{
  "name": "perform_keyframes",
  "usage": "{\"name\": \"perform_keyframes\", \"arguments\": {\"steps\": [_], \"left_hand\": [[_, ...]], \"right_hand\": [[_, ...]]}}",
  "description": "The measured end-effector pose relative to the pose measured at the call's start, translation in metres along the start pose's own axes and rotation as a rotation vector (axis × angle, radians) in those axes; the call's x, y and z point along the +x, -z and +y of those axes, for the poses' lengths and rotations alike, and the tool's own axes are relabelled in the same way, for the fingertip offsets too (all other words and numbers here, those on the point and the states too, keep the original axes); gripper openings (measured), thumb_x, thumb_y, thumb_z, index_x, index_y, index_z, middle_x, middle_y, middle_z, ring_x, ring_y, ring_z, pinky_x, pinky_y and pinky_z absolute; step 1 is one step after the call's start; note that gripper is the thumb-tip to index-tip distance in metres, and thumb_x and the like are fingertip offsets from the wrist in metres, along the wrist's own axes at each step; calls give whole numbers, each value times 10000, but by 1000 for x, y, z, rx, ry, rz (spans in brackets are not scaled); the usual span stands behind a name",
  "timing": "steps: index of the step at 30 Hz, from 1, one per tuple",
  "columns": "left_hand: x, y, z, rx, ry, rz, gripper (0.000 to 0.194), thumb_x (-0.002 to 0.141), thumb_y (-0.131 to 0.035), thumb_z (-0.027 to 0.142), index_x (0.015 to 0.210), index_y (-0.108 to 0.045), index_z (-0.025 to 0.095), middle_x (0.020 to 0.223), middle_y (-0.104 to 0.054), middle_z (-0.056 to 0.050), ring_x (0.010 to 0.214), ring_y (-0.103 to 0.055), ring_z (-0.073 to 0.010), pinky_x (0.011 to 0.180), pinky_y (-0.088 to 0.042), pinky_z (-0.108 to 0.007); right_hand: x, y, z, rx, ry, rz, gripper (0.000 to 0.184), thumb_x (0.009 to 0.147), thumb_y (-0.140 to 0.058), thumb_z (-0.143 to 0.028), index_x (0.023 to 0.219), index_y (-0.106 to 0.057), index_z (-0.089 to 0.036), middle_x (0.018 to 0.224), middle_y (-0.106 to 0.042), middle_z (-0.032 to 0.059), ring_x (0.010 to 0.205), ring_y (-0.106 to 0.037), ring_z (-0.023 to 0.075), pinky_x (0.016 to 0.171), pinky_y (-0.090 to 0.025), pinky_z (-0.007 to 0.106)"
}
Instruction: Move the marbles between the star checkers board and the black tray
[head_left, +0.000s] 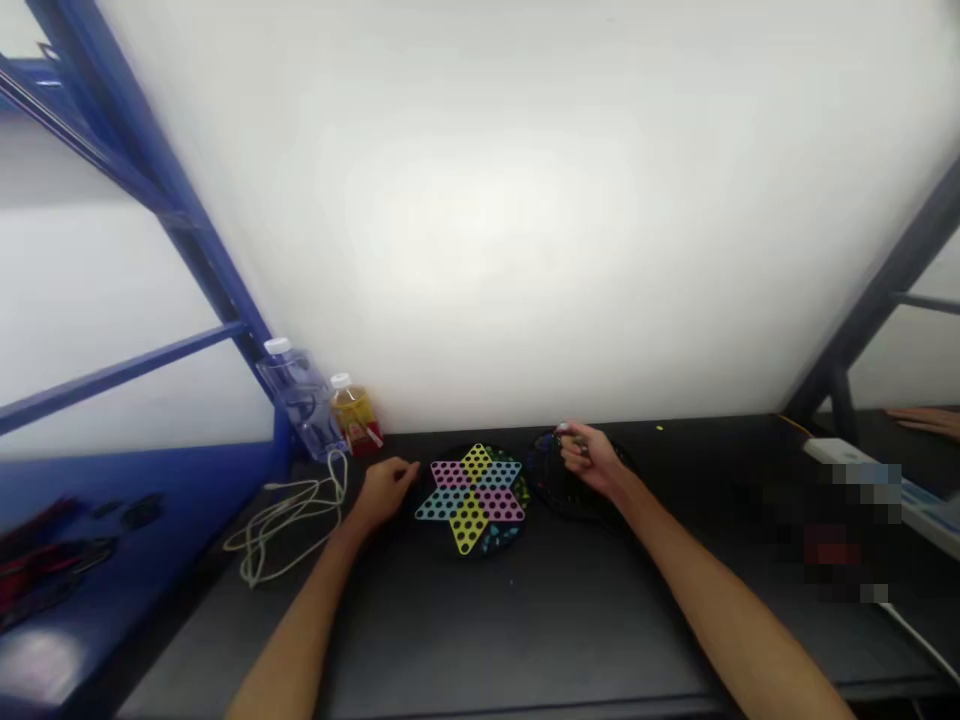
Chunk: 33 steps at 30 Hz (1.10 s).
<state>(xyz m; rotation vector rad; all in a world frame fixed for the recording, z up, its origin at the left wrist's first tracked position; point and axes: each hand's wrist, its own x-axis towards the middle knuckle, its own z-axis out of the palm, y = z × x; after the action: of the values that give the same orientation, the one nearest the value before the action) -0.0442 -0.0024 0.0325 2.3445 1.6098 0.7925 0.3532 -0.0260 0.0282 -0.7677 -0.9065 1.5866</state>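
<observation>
A star-shaped Chinese checkers board (470, 500) in yellow, pink and blue, full of dark holes, lies on the black table. Small green and blue pieces show at the right and lower edges of its round base. To the board's left rests my left hand (386, 490), its fingers curled closed; whatever is inside them, if anything, is hidden. My right hand (591, 458) is raised over a round black tray (574, 510), partly covered by that hand and forearm. Thumb and fingertips pinch a small whitish piece (562, 428), too small to make out clearly.
A clear plastic bottle (300, 400) and a yellow drink bottle (355, 415) stand at the back left, near a coiled white cable (259, 530). A white power strip (844, 455) lies right. Another person's hand (926, 420) enters at far right. Blue metal posts (210, 250) flank the wall.
</observation>
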Motion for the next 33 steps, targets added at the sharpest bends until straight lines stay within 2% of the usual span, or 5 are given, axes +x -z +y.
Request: {"name": "perform_keyframes", "arguments": {"steps": [6, 14, 20, 29, 33], "left_hand": [[-1, 1, 2, -1, 4, -3, 480, 890, -419, 524, 666, -686, 194, 739, -691, -54, 699, -609, -194, 691, -428, -291], [-1, -1, 0, -36, -2, 14, 463, 877, -443, 530, 679, -680, 184, 747, -681, -50, 706, -597, -186, 699, -437, -294], [-1, -4, 4, -147, -45, -11, 321, 835, -551, 436, 1007, -677, 196, 814, -667, -30, 717, -596, -170, 694, -467, -293], [-9, 15, 10, -254, -102, -159, 978, 634, -718, 245, 1494, -253, 263, 1382, -454, -130, 1220, -485, -293, 898, -493, -401], [-12, 30, 24, -261, -192, -321, 958, 643, -732, 260, 1488, -283, 296, 1498, -342, -106, 1334, -377, -308, 1003, -441, -425]], "right_hand": [[2, 0, 6, 90, -65, 47, 388, 877, -538, -446, 622, -367, -208, 461, -280, -87, 357, -142, 46, 320, -116, 178], [2, -43, 27, 32, -46, 101, 531, 838, -605, -435, 510, -252, -211, 395, -241, -85, 327, -191, 42, 319, -107, 187], [2, -47, 31, -24, -18, 122, 527, 802, -650, -448, 485, -309, -202, 380, -245, -89, 311, -207, 37, 320, -91, 190], [0, -37, 28, -49, 20, 169, 505, 801, -649, -435, 496, -320, -202, 386, -250, -93, 315, -204, 33, 322, -109, 189], [1, -37, 28, -55, 6, 179, 504, 803, -645, -431, 494, -318, -203, 382, -248, -93, 310, -204, 33, 321, -106, 190]]}}
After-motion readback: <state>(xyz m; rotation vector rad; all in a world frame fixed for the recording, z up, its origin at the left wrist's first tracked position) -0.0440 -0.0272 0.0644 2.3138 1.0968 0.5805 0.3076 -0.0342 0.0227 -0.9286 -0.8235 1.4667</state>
